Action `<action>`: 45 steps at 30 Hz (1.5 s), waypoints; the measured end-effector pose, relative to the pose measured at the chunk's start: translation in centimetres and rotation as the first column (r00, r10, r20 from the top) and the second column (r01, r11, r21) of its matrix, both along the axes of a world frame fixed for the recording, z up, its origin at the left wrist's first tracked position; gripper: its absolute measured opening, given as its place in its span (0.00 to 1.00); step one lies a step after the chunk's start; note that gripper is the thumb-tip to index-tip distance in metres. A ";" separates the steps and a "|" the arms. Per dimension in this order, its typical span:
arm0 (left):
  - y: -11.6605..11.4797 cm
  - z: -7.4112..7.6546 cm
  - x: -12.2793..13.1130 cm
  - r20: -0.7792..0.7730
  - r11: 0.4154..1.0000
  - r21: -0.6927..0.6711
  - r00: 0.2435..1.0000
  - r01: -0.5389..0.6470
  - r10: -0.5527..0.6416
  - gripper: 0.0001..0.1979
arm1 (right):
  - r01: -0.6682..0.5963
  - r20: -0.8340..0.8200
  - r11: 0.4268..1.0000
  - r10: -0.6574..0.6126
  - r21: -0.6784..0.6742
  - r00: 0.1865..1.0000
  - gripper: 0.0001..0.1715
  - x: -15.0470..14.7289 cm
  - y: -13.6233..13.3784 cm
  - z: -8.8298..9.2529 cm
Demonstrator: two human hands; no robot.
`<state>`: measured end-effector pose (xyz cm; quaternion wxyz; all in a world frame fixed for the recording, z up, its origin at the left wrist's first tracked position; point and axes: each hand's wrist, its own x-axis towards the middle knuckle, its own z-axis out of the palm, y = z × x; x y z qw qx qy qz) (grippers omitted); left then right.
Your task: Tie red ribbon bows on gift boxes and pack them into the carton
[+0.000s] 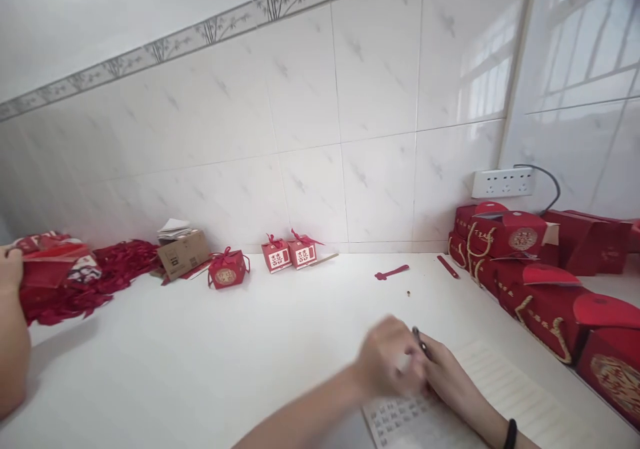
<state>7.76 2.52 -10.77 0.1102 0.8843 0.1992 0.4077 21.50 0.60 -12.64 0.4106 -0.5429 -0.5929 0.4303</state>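
- Bkgd: white tiled wall (300,102) at 12 o'clock from the hands, grey bamboo-pattern border (215,30) up high; socket strip (503,183) w/ dark cable (553,179) at 1.
- Surface: white tabletop (240,342).
- 2 o'clock: row of red boxes (537,295) w/ gold cord handles.
- 12: red strip (393,272) lying flat; approx 1: thin red bar (447,267).
- 10–11: two small red-and-white boxes (293,252); approx 10: red gift box (229,269), brown carton (185,255) just beyond.
- 9–10, far edge: red ribbon pile (123,262), plus another person's hand (11,269) at red packaging (55,265).
- R hand (445,369): dark band (510,433) on wrist, fingers pinching dark pen (419,339); pen pokes out at its 10–11.
- L hand (393,359): at R hand's 9, fingers curled, blurred; can't tell if gripping anything or touching R hand.
- Marked paper (400,422) under both, toward 6.
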 end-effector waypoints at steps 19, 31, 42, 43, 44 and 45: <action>20.3 -0.4 -13.6 0.176 0.321 -0.398 0.272 -0.860 0.946 0.33 | -0.077 0.090 0.997 0.077 -0.010 0.993 0.17 -0.8 -0.3 -0.1; 23.7 -0.6 -15.0 0.222 0.321 -0.598 0.233 -0.735 0.947 0.13 | -0.086 0.106 0.995 0.090 -0.041 0.990 0.15 -0.8 -0.2 0.4; 22.7 0.2 -12.7 0.176 0.545 -0.603 0.569 -0.582 0.803 0.43 | -0.101 0.090 0.994 0.096 0.050 0.991 0.14 -1.0 0.0 0.4; 22.7 0.2 -12.3 0.176 0.579 -0.597 0.614 -0.555 0.770 0.43 | -0.098 0.077 0.994 0.094 0.052 0.993 0.14 -1.0 0.0 0.4; 22.8 0.2 -11.8 0.180 0.605 -0.592 0.644 -0.533 0.744 0.44 | -0.095 0.067 0.994 0.091 0.053 0.994 0.14 -0.9 0.1 0.4; 22.8 0.1 -11.2 0.189 0.621 -0.588 0.659 -0.517 0.728 0.45 | -0.095 0.062 0.994 0.091 0.055 0.994 0.14 -0.9 0.1 0.4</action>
